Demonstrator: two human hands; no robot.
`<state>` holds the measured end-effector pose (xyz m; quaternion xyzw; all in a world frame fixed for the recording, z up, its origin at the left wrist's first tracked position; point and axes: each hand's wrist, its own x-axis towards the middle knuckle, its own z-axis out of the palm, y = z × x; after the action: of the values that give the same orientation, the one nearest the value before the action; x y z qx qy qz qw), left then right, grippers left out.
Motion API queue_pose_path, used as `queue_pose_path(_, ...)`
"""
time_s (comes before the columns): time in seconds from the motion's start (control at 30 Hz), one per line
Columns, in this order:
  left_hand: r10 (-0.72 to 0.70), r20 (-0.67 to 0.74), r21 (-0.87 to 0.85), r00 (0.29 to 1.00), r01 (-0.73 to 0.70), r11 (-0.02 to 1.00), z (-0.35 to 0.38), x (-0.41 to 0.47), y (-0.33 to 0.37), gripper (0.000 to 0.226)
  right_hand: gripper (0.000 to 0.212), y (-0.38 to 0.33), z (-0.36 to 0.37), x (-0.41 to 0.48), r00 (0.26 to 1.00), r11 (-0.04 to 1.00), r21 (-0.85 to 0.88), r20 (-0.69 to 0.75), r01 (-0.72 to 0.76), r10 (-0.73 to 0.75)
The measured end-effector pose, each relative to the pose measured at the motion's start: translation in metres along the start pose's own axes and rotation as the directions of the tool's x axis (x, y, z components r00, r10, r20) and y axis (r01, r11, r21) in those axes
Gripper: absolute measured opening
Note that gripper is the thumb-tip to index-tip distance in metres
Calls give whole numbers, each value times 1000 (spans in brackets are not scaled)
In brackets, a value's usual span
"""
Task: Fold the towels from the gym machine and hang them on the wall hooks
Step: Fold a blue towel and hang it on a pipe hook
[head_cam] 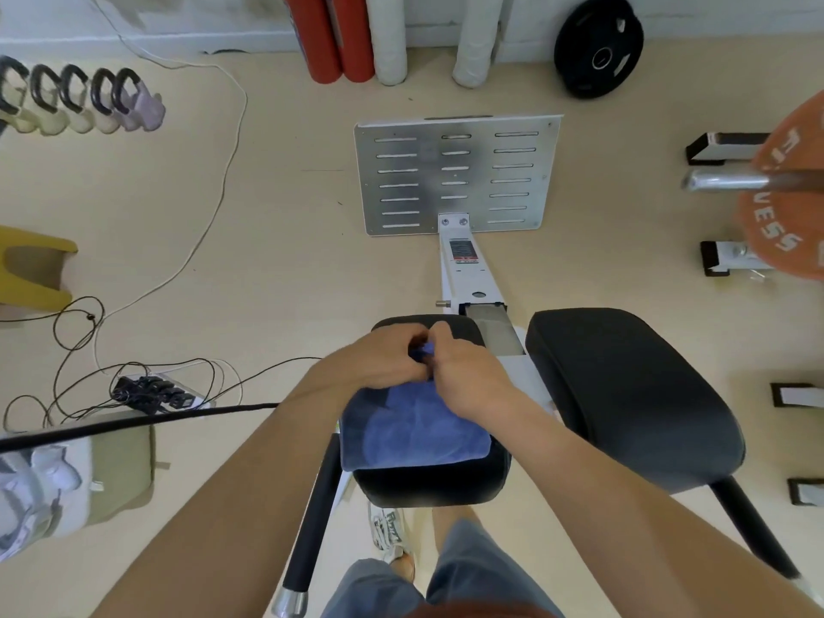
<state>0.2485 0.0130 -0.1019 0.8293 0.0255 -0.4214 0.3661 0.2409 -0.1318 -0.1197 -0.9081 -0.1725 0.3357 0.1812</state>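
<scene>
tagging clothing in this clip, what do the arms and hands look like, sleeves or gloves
Left arm and right arm are bare to the frame edge, no sleeves in view. Left hand and right hand wear no gloves, rings, watch or bands.

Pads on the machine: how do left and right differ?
The left pad carries the blue towel, which the left hand and right hand pinch at its far edge; the right pad is bare. The right pad looks larger. Both are black and cushioned.

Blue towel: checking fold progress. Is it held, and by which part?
The left hand and right hand pinch the blue towel at its far edge; the rest lies on the black pad.
</scene>
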Motion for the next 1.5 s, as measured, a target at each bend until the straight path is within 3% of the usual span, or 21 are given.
queue_pose_path(0.07,-29,-17,82,999,30,996,3,6,-1,26,17,7,-2,3,995,965,242,29,-96,92)
queue_pose_path(0.13,4,-116,119,993,9,993,8,5,-6,23,17,18,-9,8,965,832,490,123,-261,230)
queue_pose_path(0.17,28,-169,111,985,-9,994,11,2,-9,22,19,24,-11,9,943,757,564,164,-330,289)
queue_pose_path(0.23,63,-250,109,966,-36,993,19,-3,-10,19,21,32,-13,8,911,720,561,198,-409,362)
queue_pose_path(0.4,108,-288,260,951,-31,965,27,-14,3,9,47,26,-14,24,926,891,274,210,-363,313)
queue_pose_path(0.5,102,-307,215,946,-36,976,33,-22,2,5,31,22,-16,31,910,893,254,291,-371,295)
queue_pose_path(0.6,6,-357,-17,934,-13,1000,34,-31,0,8,25,15,-23,23,928,853,400,297,-337,227)
queue_pose_path(0.67,16,-399,-129,917,-73,989,28,-40,0,15,18,4,-30,10,950,807,508,237,-301,205)
queue_pose_path(0.73,62,-405,-169,912,-142,975,15,-56,4,15,8,-9,-39,-7,958,727,623,174,-288,230)
queue_pose_path(0.8,127,-399,-166,908,-207,964,1,-76,10,17,16,-23,-49,-24,965,643,724,137,-251,223)
queue_pose_path(0.9,221,-412,-132,884,-298,946,-18,-114,15,15,17,-55,-68,-53,986,649,752,8,-116,167)
queue_pose_path(1.03,315,-567,-104,761,-445,889,-41,-178,11,16,16,-116,-88,-96,956,726,681,-264,90,129)
queue_pose_path(1.17,392,-682,-69,618,-587,806,-60,-247,0,23,23,-187,-93,-143,896,752,619,-435,226,88)
queue_pose_path(1.23,447,-707,-38,548,-661,750,-68,-284,-8,27,22,-224,-87,-170,872,701,652,-482,290,88)
queue_pose_path(1.37,565,-706,93,426,-735,671,-81,-353,-22,35,9,-289,-72,-219,852,483,762,-520,431,59)
queue_pose_path(1.5,685,-670,314,286,-727,611,-96,-406,-29,22,9,-337,-63,-262,769,517,692,-632,504,97)
